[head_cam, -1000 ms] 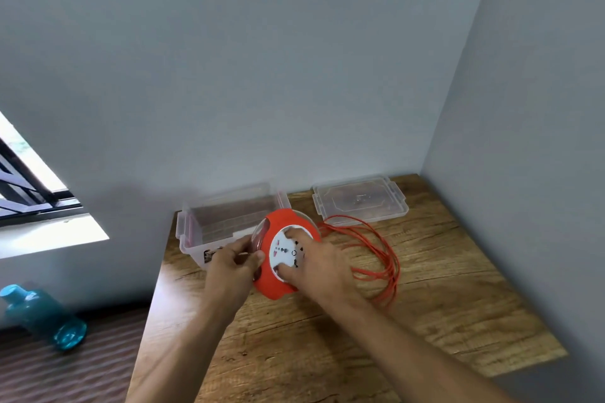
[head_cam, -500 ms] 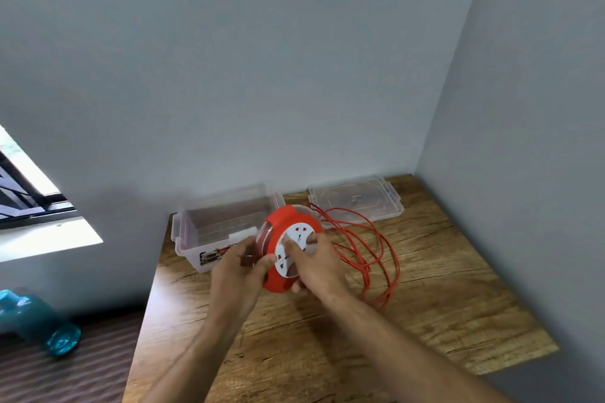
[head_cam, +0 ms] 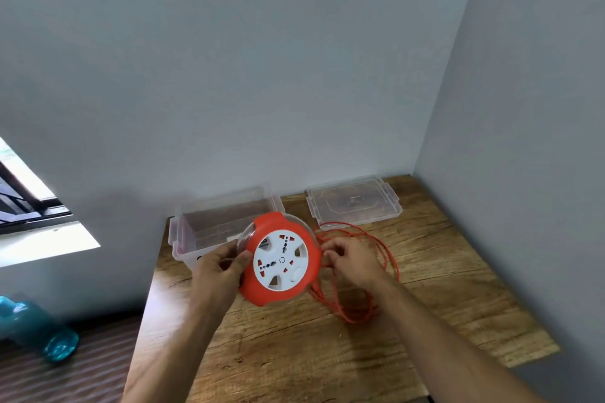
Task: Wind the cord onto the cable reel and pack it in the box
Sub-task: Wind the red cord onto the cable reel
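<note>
Gripping the left rim of the cable reel [head_cam: 282, 259], the left hand [head_cam: 218, 271] has its thumb curled onto the orange front edge and its other fingers wrapped behind the clear back plate. At the reel's right edge the right hand [head_cam: 349, 258] has its fingers bent inward and closed narrowly around a strand of the cord [head_cam: 376, 275], right where it meets the reel.

Held between the two hands, the reel is tilted up so its face looks toward the camera, raised just above the wooden table [head_cam: 442, 298]. It is a round orange housing with a white centre disc that carries several sockets, small red shutters, dark pin holes and a white oval button low on the right. A transparent flange shows behind the orange rim at the upper left.

Most of the thin orange cord is not on the reel: it lies in loose, overlapping loops on the table to the right of the reel and under the right wrist, with a doubled run trailing down from the reel's lower right edge.

Behind the reel, touching the wall, stands the clear plastic box [head_cam: 226, 222], open. Its clear lid [head_cam: 353, 204] lies flat on the table to the right, apart from the box, with the far loop of cord reaching its near edge
</note>
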### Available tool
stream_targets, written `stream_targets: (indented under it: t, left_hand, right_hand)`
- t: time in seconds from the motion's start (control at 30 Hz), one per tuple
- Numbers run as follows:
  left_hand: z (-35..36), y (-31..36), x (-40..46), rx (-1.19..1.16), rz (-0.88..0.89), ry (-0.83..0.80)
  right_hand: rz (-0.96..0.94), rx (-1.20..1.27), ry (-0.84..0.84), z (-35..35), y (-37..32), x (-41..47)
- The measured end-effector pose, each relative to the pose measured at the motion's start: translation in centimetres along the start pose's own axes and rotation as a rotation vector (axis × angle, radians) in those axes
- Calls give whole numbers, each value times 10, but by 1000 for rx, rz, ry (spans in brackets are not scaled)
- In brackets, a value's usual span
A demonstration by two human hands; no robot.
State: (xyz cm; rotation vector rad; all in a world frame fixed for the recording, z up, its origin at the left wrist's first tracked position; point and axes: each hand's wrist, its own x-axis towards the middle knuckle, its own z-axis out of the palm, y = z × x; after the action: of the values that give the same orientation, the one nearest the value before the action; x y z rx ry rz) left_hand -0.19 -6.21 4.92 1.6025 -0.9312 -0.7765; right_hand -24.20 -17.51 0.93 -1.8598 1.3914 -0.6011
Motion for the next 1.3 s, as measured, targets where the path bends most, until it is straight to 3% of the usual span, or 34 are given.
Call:
stream_targets:
  t: [0.17,0.3,0.4,0.47,0.53,0.6,0.67,0.77,0.83,1.0,1.17,1.3]
  left_hand:
    - [-10,-5,4,-77,-25,60]
    - [-22,-6,6,-149,-72,112]
    - [-29,-7,5,-174,-85,122]
    - [-31,-8,4,-177,-90,115]
    - [-28,-9,2,-176,-105,103]
    - [-24,-9,3,-182,-125,97]
    - [-19,-6,4,-191,-139,87]
    - [-13,-2,4,-173,-123,50]
    - [-11,0,5,-141,-110,30]
    - [-10,-1,7,-96,-97,30]
    - [-15,0,5,-98,-94,-17]
    - [-17,7,-1,-77,-114,-175]
  right_hand:
    - [319,15,401,-27,17,20]
    - [425,85,378,-37,34,29]
    - [502,-22,269,-32,40,29]
    - [584,-82,315,-37,36,25]
    - [454,-143,509,-44,24,16]
    - [-7,-272,635,-41,4,6]
    - [-483,-353,451,-28,-24,-5]
    - [-803,-542,11,3,-54,-18]
    - [-826,-682,-57,23,-66,-21]
    - [-635,-791,15,42,-80,-25]
    - [-455,-648,-40,54,-86,-27]
    - [-529,-672,-17,43,-81,-23]
